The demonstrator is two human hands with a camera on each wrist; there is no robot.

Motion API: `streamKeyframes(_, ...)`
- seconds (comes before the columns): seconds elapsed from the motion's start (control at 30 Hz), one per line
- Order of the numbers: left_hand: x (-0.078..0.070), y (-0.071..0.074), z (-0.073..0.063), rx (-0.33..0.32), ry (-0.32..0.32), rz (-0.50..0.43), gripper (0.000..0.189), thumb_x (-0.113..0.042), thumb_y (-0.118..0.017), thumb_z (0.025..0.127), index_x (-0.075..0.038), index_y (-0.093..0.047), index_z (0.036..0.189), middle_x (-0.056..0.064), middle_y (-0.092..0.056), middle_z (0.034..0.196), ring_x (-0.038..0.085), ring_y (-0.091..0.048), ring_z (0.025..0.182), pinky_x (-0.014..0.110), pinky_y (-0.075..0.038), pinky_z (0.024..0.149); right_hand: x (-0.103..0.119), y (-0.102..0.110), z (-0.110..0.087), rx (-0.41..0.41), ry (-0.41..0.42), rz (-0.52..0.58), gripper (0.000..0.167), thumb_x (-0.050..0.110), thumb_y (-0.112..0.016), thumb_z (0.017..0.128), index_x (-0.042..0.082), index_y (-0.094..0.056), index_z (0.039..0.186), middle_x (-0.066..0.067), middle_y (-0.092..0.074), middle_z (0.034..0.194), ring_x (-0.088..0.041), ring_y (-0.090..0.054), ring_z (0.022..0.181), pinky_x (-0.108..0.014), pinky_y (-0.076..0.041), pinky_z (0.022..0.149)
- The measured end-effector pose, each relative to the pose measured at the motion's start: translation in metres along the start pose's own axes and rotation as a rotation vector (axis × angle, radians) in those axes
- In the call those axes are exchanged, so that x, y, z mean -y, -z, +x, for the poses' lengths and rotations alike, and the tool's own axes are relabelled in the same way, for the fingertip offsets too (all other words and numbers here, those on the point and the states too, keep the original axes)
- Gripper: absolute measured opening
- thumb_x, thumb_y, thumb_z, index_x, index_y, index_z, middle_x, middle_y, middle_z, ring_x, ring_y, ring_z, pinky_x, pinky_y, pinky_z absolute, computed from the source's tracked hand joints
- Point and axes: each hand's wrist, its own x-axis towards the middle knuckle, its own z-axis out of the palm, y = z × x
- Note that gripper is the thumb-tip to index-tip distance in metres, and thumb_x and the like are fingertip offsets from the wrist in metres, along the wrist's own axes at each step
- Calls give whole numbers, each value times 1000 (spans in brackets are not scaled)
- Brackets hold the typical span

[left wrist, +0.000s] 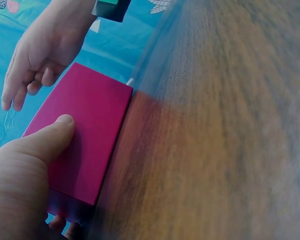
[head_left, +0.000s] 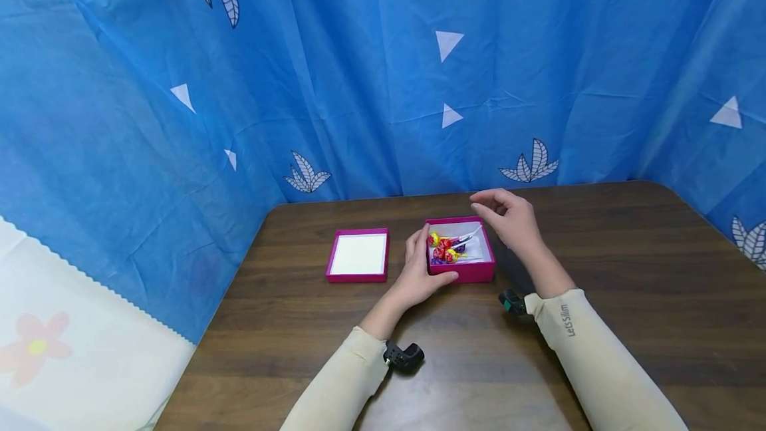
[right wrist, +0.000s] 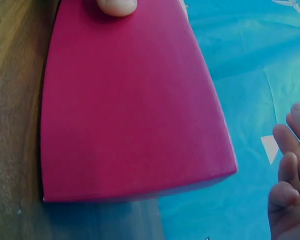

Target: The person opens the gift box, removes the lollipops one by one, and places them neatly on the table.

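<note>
A magenta box (head_left: pixel 475 274) with a white inside stands on the table, its top uncovered. Several lollipops (head_left: pixel 451 256) in yellow, red and purple wrappers lie in it, sticks mostly pointing right. My left hand (head_left: pixel 417 279) holds the box by its near left corner, the thumb on the front wall (left wrist: pixel 97 130) and the fingers along the left side. Above the right edge of the box hovers my right hand (head_left: pixel 513 221), fingers loosely bent with nothing visible between them. The right wrist view shows the front wall (right wrist: pixel 135 115) close up, with the left thumb (right wrist: pixel 117 6) against it.
To the left of the box lies its matching magenta lid (head_left: pixel 359 255), white inside facing up. The brown wooden table (head_left: pixel 287 344) meets a blue patterned curtain (head_left: pixel 371 118) along its back and sides. A black wrist camera (head_left: pixel 403 356) sits at the left wrist.
</note>
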Motion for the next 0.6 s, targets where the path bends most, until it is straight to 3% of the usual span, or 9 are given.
streamKeyframes(0.17, 0, 1, 2, -5, -8, 2, 110, -39, -79, 83, -29, -2, 161, 0, -10, 162, 25, -23, 148, 52, -38, 117, 4, -3, 1, 129, -2, 38, 28, 30, -69, 95, 14, -71, 118, -10, -72, 115, -20, -60, 90, -17, -52, 72)
streamKeyframes(0.33, 0, 2, 3, 1, -7, 6, 110, -40, -79, 83, -30, -1, 161, 0, -9, 162, 25, -24, 148, 51, -37, 118, 6, -8, 1, 262, -3, 17, 29, 29, -70, 95, 16, -71, 120, -9, -70, 122, -22, -59, 94, -25, -52, 79)
streamKeyframes(0.6, 2, 0, 1, 5, -3, 9, 109, -41, -78, 84, -32, -1, 160, 1, -10, 162, 25, -25, 148, 51, -38, 117, 2, -17, -4, 408, -13, -43, 28, 19, -74, 91, 19, -73, 119, -9, -71, 116, -22, -55, 90, -28, -53, 70)
